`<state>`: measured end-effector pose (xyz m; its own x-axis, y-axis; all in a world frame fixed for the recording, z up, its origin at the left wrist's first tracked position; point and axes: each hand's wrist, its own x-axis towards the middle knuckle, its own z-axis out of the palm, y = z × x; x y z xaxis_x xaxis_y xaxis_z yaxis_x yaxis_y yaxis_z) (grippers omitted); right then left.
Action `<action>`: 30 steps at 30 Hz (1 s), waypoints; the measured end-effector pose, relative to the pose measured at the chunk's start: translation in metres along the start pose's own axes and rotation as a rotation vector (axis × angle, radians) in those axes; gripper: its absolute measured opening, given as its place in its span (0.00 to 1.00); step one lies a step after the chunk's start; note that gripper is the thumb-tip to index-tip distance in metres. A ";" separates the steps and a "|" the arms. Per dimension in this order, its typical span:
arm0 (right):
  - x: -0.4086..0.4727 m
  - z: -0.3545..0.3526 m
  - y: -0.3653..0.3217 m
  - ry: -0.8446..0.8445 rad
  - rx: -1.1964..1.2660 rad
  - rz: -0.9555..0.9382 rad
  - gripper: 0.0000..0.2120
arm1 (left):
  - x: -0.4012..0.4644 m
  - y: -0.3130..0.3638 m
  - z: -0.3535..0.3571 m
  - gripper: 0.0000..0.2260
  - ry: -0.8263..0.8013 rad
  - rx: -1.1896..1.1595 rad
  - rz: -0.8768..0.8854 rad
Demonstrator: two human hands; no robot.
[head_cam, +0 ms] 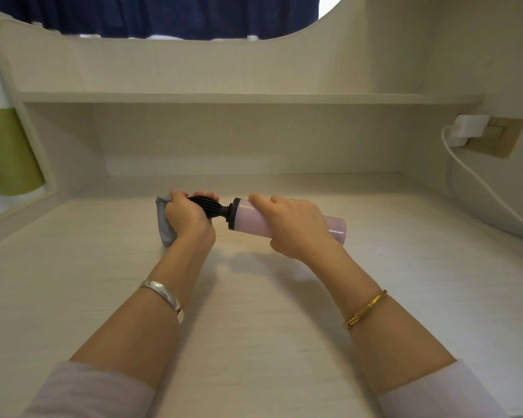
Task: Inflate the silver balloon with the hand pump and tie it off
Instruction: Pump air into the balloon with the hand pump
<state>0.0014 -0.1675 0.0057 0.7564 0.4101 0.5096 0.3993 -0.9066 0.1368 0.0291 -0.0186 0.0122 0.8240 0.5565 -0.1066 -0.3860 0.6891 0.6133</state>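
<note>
The hand pump (248, 217) is held sideways above the pale wooden desk (254, 312). It has a pale pink barrel and a black ribbed front part (207, 205). My right hand (296, 226) grips the pink barrel from above. My left hand (186, 215) is curled around the black ribbed end and pinches the neck of the silver balloon (164, 227) there. The balloon hangs limp and flat to the left of that hand, its lower end near the desk. The pump's nozzle tip is hidden inside my left hand.
A shelf (224, 98) runs across the back above the desk. On the right wall a white charger (468, 129) sits in a socket, its cable (480, 182) trailing down toward the right edge. Dark blue curtains hang beyond the shelf.
</note>
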 end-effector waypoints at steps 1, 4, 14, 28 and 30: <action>0.000 0.001 0.000 -0.003 0.005 0.005 0.28 | 0.000 0.001 -0.001 0.12 -0.017 -0.018 -0.017; 0.000 0.002 0.000 -0.005 0.021 0.013 0.29 | 0.003 0.004 -0.003 0.12 -0.054 -0.088 -0.064; -0.001 0.002 -0.001 -0.001 0.008 0.006 0.30 | 0.002 0.001 -0.003 0.11 -0.049 -0.004 0.022; 0.000 -0.002 -0.007 -0.025 0.010 0.004 0.28 | 0.005 0.000 -0.004 0.12 -0.049 0.017 0.115; 0.000 -0.004 -0.007 -0.037 0.009 -0.004 0.28 | 0.005 0.000 -0.004 0.12 -0.015 0.062 0.073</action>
<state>-0.0034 -0.1619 0.0076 0.7737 0.4171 0.4769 0.4066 -0.9041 0.1311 0.0319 -0.0138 0.0085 0.8008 0.5971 -0.0481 -0.4197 0.6165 0.6662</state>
